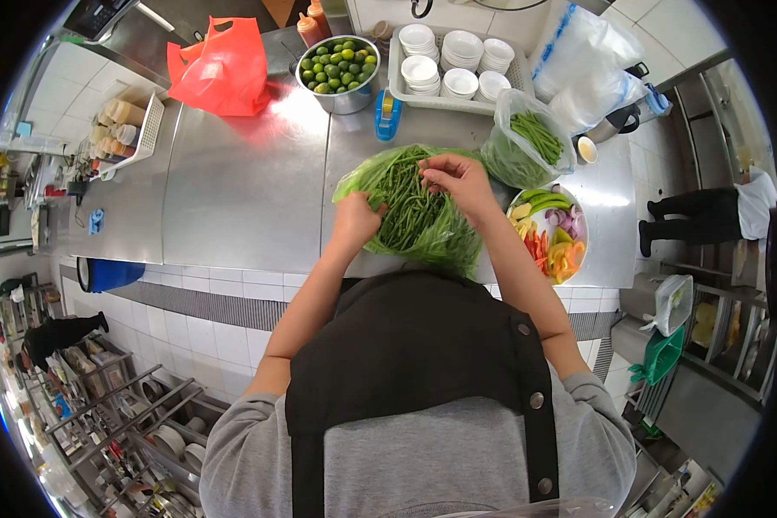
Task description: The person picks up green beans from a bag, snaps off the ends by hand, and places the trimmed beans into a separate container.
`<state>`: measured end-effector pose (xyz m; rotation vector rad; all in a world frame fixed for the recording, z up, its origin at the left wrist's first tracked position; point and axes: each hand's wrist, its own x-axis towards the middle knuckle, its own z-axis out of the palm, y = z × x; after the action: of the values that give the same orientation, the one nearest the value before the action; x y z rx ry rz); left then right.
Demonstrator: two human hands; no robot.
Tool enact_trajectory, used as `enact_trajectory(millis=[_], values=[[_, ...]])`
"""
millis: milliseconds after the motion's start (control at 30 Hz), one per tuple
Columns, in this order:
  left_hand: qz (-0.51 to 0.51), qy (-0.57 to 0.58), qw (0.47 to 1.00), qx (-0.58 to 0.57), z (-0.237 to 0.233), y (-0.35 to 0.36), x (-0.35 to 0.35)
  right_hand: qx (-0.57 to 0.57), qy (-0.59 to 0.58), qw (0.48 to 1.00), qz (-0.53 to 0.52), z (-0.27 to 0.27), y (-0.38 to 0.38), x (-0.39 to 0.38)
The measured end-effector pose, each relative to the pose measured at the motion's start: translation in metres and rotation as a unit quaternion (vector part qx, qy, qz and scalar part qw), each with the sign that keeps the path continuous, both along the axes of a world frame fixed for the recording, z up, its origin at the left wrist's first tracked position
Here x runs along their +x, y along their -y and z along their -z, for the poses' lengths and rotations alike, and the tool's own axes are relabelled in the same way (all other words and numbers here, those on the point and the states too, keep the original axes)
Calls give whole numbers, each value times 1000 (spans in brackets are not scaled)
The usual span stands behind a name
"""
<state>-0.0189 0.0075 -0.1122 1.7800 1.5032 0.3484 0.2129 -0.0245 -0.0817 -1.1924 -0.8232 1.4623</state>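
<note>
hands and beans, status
Left hand curled at edge of green beans; right hand over them, hold unclear. Beans heaped in open green bag. Nothing seen blocking; second bean bag close by.

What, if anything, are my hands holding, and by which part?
Your right hand seems to pinch something thin over the green beans; which part, I can't tell. Your left hand is curled at their left edge, any hold unclear.

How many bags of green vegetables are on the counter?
2: a heaped bag at the left hand and right hand, and a clear bag behind it, to the right. No others show.
</note>
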Motion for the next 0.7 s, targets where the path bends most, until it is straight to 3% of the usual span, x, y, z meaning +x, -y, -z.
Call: enact_trajectory(millis=[233,333,400,467,567,700], values=[[9,-58,998,13,14,8,15,33,121,992,5,4,3,11],[23,23,999,-29,18,0,11,52,206,977,-27,4,9,13],[5,121,985,-120,4,-3,3,45,247,966,-58,12,13,17],[-3,166,960,-227,-41,-6,-5,31,253,965,-57,18,17,19],[-26,319,891,-322,-68,-13,-27,21,254,964,-73,25,20,19],[-60,472,819,-320,-75,-20,-39,-14,227,960,-163,18,20,18]])
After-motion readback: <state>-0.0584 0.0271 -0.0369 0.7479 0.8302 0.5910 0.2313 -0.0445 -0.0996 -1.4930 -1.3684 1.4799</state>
